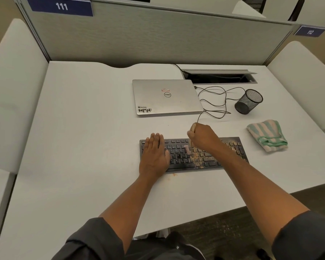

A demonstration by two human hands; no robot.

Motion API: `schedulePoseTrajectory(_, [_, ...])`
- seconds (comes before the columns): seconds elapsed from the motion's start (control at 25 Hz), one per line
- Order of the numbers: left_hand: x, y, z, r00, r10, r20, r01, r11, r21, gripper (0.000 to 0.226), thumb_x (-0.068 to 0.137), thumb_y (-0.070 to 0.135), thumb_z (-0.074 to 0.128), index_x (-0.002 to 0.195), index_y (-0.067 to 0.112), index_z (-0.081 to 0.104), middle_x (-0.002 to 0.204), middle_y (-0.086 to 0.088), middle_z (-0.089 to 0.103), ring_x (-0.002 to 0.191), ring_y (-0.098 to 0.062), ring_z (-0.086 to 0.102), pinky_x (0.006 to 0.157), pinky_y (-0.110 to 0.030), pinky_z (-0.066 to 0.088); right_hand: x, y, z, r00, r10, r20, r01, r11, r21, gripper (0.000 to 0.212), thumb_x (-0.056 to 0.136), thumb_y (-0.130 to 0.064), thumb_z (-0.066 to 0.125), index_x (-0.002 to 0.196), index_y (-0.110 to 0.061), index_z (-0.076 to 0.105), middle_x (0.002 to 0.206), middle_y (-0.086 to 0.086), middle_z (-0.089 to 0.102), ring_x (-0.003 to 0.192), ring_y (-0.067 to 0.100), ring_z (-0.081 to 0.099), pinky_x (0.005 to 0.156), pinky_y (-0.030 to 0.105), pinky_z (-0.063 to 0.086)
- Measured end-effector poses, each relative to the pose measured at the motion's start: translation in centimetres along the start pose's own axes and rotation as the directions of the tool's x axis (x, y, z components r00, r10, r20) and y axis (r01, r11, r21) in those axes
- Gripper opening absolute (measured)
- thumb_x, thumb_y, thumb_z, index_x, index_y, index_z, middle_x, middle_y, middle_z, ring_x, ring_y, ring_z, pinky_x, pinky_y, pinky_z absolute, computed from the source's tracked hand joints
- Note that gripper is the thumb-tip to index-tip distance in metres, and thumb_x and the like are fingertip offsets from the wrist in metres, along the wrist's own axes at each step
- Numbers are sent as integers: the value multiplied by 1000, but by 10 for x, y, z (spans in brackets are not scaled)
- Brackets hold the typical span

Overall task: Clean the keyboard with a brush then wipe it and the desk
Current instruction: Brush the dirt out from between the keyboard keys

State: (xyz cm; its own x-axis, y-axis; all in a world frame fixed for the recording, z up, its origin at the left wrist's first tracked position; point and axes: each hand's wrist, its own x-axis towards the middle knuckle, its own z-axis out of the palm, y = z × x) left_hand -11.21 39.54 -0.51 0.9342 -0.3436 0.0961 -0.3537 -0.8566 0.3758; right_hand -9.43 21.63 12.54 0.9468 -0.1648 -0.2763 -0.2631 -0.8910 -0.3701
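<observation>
A: Keyboard (178,147) lies lengthwise left-right on tabletop (83,128). Left hand (155,154) flat, fingers straight, pinning its left end.

B: Right hand (203,136)?

A: Gripping brush (188,148), bristles mid-board. Crumbs (204,156) lie rightward, so next strokes probably go that way. Cloth (266,135) beyond the right end, nearer right hand.

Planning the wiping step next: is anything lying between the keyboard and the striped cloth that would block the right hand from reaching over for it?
Nothing visible does. The striped cloth lies on bare desk just off the keyboard end. The right hand grips the brush; the mesh cup and cable sit farther back.
</observation>
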Motion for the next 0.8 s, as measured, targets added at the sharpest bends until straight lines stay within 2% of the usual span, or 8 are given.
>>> schedulePoseTrajectory(0.16, [0,0,-1,1000,-4,15,4,1000,0,75,95,41,14,158,1,25,164,-19,27,155,-31,16,127,-41,0,0,5,-2,989,68,128,-53,991,-121,27,97,-19,50,73,-7,58,69,7,66,68,21,64,68,33,51])
schedulePoseTrajectory(0.28, [0,0,-1,1000,-2,14,2,1000,4,76,95,42,13,158,1,25,164,-19,26,155,-31,15,128,-41,0,-1,6,-6,1000,12,-6,-12,1000,28,21,95,-21,51,83,-7,60,75,7,71,76,22,66,75,38,52])
schedulePoseTrajectory(0.36, [0,0,-1,1000,0,13,0,1000,2,76,95,41,13,158,1,25,164,-19,26,155,-31,15,127,-41,0,-6,2,-4,999,-26,-39,29,995,93,17,94,-20,51,84,-9,59,76,6,72,79,22,67,76,38,52])
schedulePoseTrajectory(0.56, [0,1,-1,1000,-3,24,3,1000,2,77,94,42,11,159,1,23,165,-19,24,156,-31,13,127,-41,-1,-8,5,0,997,-1,75,12,990,-138,23,97,-19,49,88,-3,63,81,10,70,86,25,66,76,36,49])
schedulePoseTrajectory(0.64, [0,1,-2,1000,-1,26,1,1000,1,78,94,42,11,159,1,22,165,-18,23,156,-31,12,127,-41,-2,-9,4,-4,1000,-14,23,15,997,-71,20,96,-18,50,89,-4,63,80,9,71,81,17,67,69,31,47])
schedulePoseTrajectory(0.72, [0,1,-2,1000,1,18,-1,1000,3,77,94,42,12,158,1,24,165,-19,25,155,-31,14,128,-41,-1,-15,-1,-6,998,-46,-32,48,998,47,17,96,-16,48,88,-6,59,74,6,71,67,-2,65,62,22,46])
schedulePoseTrajectory(0.76, [0,0,-2,1000,1,16,-1,1000,5,76,94,42,13,158,1,25,164,-19,26,155,-32,15,128,-42,0,-18,-3,-4,998,-59,-29,61,996,62,17,97,-15,48,88,-7,59,73,6,71,65,-2,65,65,22,50])
schedulePoseTrajectory(0.8, [-1,0,-1,1000,2,16,-2,1000,7,76,95,41,14,158,1,25,164,-19,27,155,-32,16,128,-42,1,-19,-3,-1,998,-64,-9,64,997,43,18,96,-16,48,87,-6,60,73,6,71,69,6,68,72,28,54])
